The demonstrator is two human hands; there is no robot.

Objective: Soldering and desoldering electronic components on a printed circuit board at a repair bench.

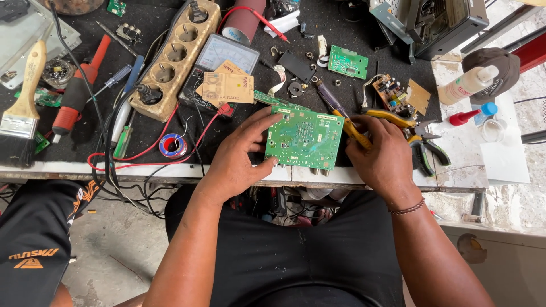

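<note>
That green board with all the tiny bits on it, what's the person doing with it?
A person sits at a cluttered workbench and holds the green circuit board at the bench's front edge. The left hand grips the board's left side, thumb underneath and fingers on top. The right hand holds yellow-handled pliers at the board's right edge. Around it lie a beige power strip, an analogue meter, a red-handled screwdriver, a paintbrush and a smaller green board.

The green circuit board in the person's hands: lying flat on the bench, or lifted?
Lifted: left hand and right hand hold the green circuit board tilted at the bench edge.
</note>
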